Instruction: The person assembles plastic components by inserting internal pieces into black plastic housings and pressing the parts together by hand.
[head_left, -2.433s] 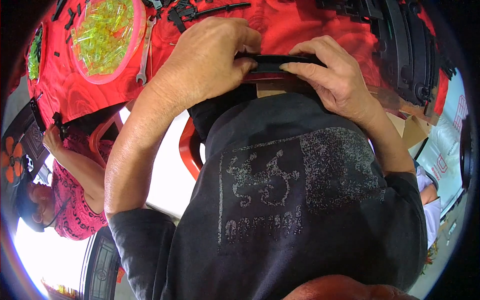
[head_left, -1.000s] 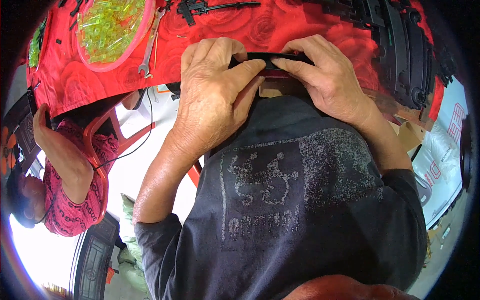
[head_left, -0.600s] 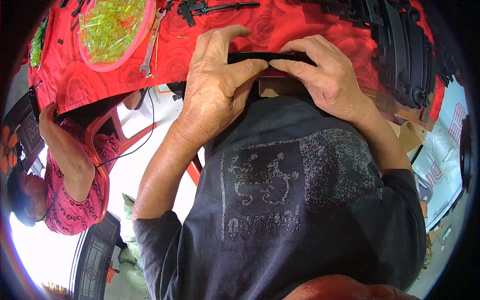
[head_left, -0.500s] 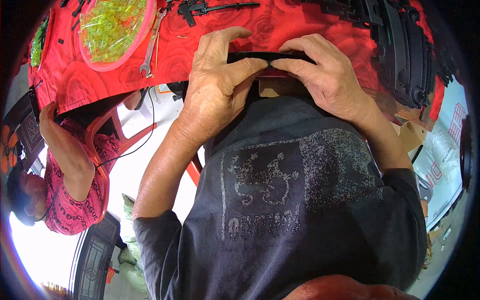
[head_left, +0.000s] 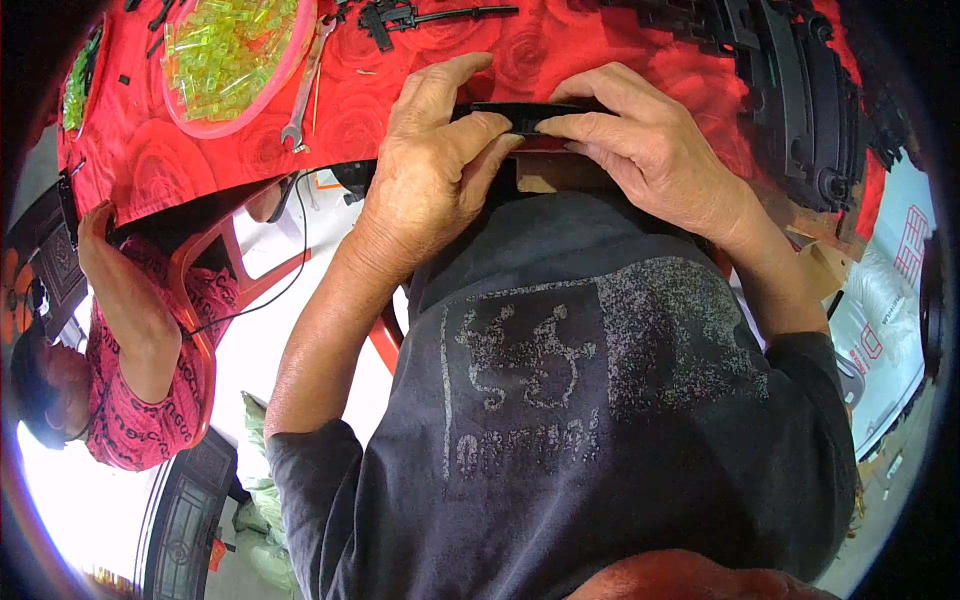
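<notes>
A long, narrow black part (head_left: 528, 117), seemingly plastic, lies crosswise between my two hands at the near edge of the red table. My left hand (head_left: 430, 150) closes on its left end, thumb pressed along the near side. My right hand (head_left: 645, 140) grips the other end in the same way, fingers curled over the far side. A short dark stretch of the part shows between the two thumb tips. Its ends and underside are hidden by my fingers.
A pink-rimmed bowl (head_left: 285, 98) of yellow-green clear pieces stands at the far left, beside a wrench (head_left: 302, 100). Black parts (head_left: 385, 22) lie beyond my hands. Long curved black strips (head_left: 790, 110) are stacked at right. Another person (head_left: 140, 350) sits at the left.
My thumbs, nearly touching before, are now farther apart, showing more of the black part. My left thumb has drawn back to the left. Both hands still hold the part.
</notes>
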